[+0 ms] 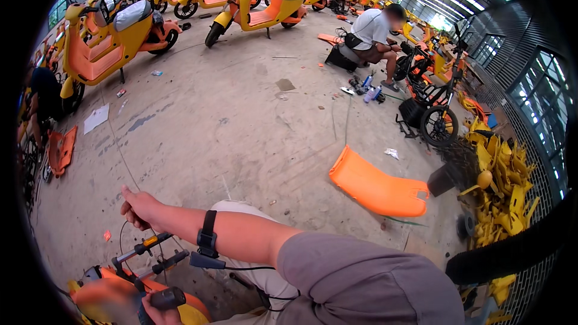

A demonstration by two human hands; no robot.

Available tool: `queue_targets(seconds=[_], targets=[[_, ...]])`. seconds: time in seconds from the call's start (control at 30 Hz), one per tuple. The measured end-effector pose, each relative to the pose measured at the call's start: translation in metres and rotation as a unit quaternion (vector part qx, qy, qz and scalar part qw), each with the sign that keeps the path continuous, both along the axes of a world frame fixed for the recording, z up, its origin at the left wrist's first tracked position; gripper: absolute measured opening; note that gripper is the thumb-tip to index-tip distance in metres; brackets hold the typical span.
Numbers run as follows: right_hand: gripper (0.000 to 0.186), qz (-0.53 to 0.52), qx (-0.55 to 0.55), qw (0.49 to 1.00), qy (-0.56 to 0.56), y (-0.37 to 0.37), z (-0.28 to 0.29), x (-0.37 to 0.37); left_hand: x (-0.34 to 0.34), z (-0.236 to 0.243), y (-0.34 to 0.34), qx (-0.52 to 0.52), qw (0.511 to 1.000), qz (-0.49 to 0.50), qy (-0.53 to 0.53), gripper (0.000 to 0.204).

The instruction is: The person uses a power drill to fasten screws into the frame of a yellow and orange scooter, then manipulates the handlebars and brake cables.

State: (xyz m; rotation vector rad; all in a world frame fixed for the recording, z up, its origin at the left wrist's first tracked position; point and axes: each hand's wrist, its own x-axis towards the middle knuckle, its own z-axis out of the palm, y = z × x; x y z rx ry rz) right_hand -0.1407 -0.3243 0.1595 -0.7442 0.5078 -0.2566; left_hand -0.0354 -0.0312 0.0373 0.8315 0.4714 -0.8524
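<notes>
Right hand (139, 207): reaching across the body toward the person's left, fingers curled into a loose fist; whether it is gripping anything, I cannot tell from here.
Wrist strap (208, 235): a black band sitting around that forearm, with a thin black cable trailing from a small unit beneath it.
Left hand (161, 316): showing only partly at the lower edge, closing around the black handlebar grip (167, 298) of the scooter in front of the person.
Handlebar levers (144, 247): two dark brake levers with orange tips sticking out just below the right hand, apart from it.
Scooter front (108, 295): the orange and yellow nose lying blurred at the lower left, right under both hands.
Knee (241, 210): the person's beige trouser leg showing behind the right forearm.
Orange panel (373, 186): a curved plastic body piece lying flat on the concrete floor (229, 120), well off to the person's right.
Yellow parts heap (500, 192): loose yellow fairings piling up along the right wall by the windows.
Co-worker (373, 33): a person in a white shirt sitting low, working at a stripped scooter frame (433, 96), far across the floor.
Parked scooters (114, 36): rows of yellow and orange ones standing along the back and left.
</notes>
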Motion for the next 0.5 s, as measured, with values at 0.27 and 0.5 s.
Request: queue_targets(seconds=[0.27,0.5], targets=[[0.029,-0.072,-0.068,0.995,-0.002,0.0,-0.021,0.01,-0.007,-0.001,-0.007,0.021,1.0,0.011,-0.001,0.014],[0.045,0.097,-0.061,0.992,0.041,0.01,0.014,-0.007,0.0,0.0,0.0,0.024,1.0,0.007,-0.008,0.015]])
